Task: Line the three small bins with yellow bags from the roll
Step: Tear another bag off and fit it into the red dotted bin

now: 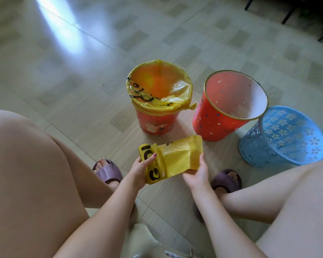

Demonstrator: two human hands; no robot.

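Note:
Three small bins stand on the floor in front of me. The left orange bin [158, 123] has a yellow bag [153, 101] folded over its rim, knotted at the right side. The middle orange dotted bin [216, 120] and the blue perforated bin [285, 138] have no bag in them. My left hand [138, 170] grips the roll of yellow bags [150, 164], printed with black letters. My right hand [197, 174] pinches the unrolled loose end of a bag [181, 155] stretched to the right of the roll.
My bare knees fill the lower left and lower right, with purple slippers [108, 170] on the tiled floor [82, 90]. Dark chair legs [289, 13] stand at the top right. A pale object [157, 246] lies at the bottom edge between my legs.

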